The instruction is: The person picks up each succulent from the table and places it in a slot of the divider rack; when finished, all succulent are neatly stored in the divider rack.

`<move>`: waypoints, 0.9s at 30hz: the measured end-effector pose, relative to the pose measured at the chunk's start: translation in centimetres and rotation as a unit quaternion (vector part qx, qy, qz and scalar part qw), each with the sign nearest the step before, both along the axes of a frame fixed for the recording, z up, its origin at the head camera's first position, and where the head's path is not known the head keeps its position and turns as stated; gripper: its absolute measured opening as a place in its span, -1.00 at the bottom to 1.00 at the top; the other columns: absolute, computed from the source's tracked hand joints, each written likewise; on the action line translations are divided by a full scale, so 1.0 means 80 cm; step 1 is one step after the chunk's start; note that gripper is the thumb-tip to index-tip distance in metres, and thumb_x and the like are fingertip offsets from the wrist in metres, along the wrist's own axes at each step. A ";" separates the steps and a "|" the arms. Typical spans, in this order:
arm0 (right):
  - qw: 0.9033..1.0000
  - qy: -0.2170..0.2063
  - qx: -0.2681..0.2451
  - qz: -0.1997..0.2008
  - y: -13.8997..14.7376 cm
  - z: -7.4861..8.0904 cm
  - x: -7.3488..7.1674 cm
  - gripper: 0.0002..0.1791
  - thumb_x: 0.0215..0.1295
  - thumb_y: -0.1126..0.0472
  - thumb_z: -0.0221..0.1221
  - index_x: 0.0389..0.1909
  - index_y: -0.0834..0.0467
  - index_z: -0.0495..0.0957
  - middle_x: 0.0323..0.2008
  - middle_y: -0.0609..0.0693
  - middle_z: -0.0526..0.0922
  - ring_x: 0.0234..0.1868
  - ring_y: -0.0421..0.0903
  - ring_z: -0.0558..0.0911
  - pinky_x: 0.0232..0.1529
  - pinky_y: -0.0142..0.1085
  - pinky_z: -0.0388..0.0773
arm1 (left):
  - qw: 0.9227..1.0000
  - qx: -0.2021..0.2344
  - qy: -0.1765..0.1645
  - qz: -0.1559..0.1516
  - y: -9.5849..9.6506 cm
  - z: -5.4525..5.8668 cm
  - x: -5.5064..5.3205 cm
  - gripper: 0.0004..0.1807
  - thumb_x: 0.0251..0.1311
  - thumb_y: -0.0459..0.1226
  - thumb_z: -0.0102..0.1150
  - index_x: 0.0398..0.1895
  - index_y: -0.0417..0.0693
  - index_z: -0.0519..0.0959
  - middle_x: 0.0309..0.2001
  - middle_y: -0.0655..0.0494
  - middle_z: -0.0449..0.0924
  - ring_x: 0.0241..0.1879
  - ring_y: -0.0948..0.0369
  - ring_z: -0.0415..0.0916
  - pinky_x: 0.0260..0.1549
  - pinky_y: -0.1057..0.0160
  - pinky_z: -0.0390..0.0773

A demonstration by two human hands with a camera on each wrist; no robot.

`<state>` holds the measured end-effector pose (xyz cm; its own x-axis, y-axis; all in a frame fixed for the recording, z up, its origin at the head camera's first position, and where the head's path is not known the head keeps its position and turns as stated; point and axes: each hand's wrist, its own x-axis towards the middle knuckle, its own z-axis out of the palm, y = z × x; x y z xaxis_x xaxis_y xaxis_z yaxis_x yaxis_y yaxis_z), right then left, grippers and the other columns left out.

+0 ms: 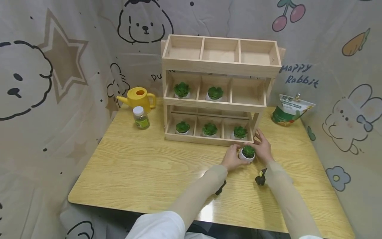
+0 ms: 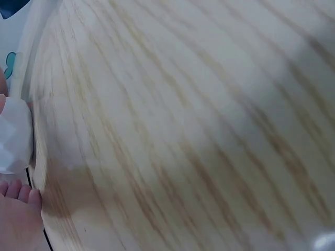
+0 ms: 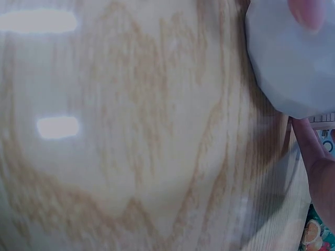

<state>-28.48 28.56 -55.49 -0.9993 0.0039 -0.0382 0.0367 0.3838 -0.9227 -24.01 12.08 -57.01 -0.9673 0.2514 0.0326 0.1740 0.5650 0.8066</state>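
Observation:
A small succulent in a white faceted pot (image 1: 247, 153) stands just in front of the wooden shelf (image 1: 209, 141). My left hand (image 1: 233, 158) grips the pot from the left, thumb along its near side. From the right, my right hand (image 1: 262, 148) reaches beside the shelf's front right corner, its thumb near the plant's leaves and its other fingers stretched forward. The right wrist view shows the white pot (image 3: 293, 57) large, with the right hand (image 3: 322, 178) at its edge. At the left wrist view's edge, the left hand (image 2: 21, 214) lies close to the pot.
Several potted succulents (image 1: 210, 129) fill the bottom row; two more (image 1: 215, 93) sit in the middle row, whose right compartment (image 1: 247, 93) is bare. A yellow watering can (image 1: 138, 99) and lidded jar (image 1: 141, 118) stand left, a green-white bag (image 1: 290, 110) right.

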 end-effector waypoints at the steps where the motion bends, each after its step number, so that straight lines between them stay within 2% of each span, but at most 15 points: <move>1: 1.000 0.001 -0.001 0.002 0.000 0.000 0.000 0.09 0.12 0.08 0.36 0.53 -0.10 -0.16 0.43 0.27 0.16 0.32 0.30 0.33 0.24 0.03 0.38 | 1.000 0.001 0.002 0.000 0.001 0.000 0.000 -0.21 -0.18 -0.07 0.55 0.14 -0.13 0.41 0.07 0.01 0.51 0.05 0.16 0.47 0.04 0.32 0.49; 9: 1.000 0.006 -0.007 0.007 -0.005 0.003 -0.001 0.07 0.15 0.19 0.34 0.53 -0.08 -0.16 0.42 0.28 0.16 0.32 0.30 0.32 0.26 0.06 0.32 | 1.000 0.002 0.014 -0.007 0.001 0.006 -0.001 -0.23 -0.16 -0.16 0.55 0.17 -0.14 0.41 0.11 0.01 0.54 0.10 0.16 0.49 0.10 0.34 0.46; 17: 1.000 0.003 -0.005 0.001 -0.006 0.006 -0.001 0.08 0.13 0.19 0.36 0.53 -0.09 -0.15 0.43 0.26 0.16 0.32 0.29 0.33 0.27 0.05 0.33 | 1.000 -0.010 -0.004 -0.023 -0.002 0.010 -0.004 -0.26 -0.12 -0.13 0.52 0.18 -0.08 0.43 0.11 0.07 0.56 0.08 0.21 0.51 0.06 0.38 0.48; 27: 1.000 -0.002 0.000 0.003 0.000 0.003 0.001 0.12 0.11 0.13 0.37 0.53 -0.07 -0.19 0.43 0.29 0.13 0.33 0.30 0.31 0.25 0.06 0.35 | 0.999 -0.031 0.001 -0.036 -0.001 0.003 -0.005 -0.26 -0.10 -0.06 0.51 0.19 -0.03 0.44 0.10 0.10 0.57 0.07 0.26 0.51 0.03 0.40 0.48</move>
